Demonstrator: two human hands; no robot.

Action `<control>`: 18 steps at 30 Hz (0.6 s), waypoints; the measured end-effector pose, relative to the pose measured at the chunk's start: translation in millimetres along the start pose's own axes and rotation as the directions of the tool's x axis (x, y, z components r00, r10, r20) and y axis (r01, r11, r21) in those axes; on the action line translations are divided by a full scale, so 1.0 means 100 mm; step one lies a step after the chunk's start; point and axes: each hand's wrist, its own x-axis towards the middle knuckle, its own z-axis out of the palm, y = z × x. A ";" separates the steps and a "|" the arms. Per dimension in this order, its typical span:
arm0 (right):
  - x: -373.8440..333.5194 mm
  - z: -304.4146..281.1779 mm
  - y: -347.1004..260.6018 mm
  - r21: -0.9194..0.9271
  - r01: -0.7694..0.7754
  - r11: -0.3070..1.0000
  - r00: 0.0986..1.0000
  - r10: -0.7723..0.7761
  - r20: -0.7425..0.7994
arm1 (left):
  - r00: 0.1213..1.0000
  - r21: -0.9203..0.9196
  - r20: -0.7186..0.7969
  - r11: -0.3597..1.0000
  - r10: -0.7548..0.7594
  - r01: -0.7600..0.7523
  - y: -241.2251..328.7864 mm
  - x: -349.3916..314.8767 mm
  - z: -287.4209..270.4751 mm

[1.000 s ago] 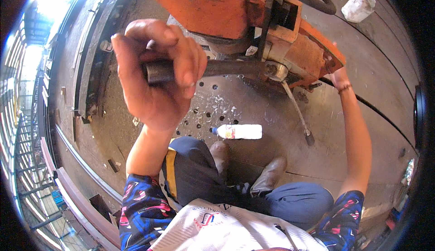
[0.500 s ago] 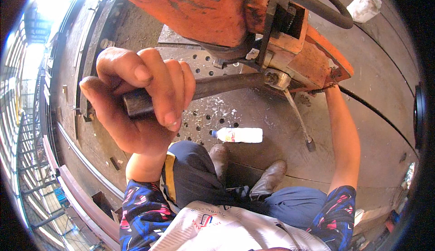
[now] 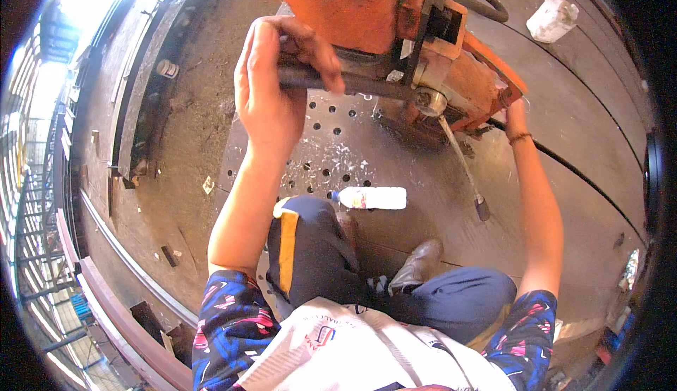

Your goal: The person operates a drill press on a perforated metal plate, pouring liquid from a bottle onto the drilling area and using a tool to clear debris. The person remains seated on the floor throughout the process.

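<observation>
An orange drilling machine [image 3: 465, 84] with worn paint stands at the upper middle. From its round metal hub [image 3: 428, 100] a dark feed lever [image 3: 367, 86] reaches left, and a thinner lever [image 3: 462, 158] with a dark knob slants down. My left hand [image 3: 271, 74] is curled over the outer end of the feed lever. My right hand [image 3: 516, 114] is at the machine's right side, by the lower edge of the orange body. Its fingers are mostly hidden there.
Below the machine, a steel plate with holes [image 3: 310, 153] is strewn with metal shavings. A clear bottle with a blue cap [image 3: 374, 198] lies near my knees. A white bundle [image 3: 552, 20] rests at the upper right, and a black cable [image 3: 578, 172] crosses the right side.
My left hand has moved up and away from me with the feed lever's end, and its grip has turned. The thin lever has shifted slightly. The view has moved a little.
</observation>
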 end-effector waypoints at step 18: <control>-2.53 -0.01 -3.11 -0.869 0.489 0.076 0.812 -0.402 0.422 | 0.967 0.851 -0.164 0.523 0.197 0.038 -0.45 0.14 -1.20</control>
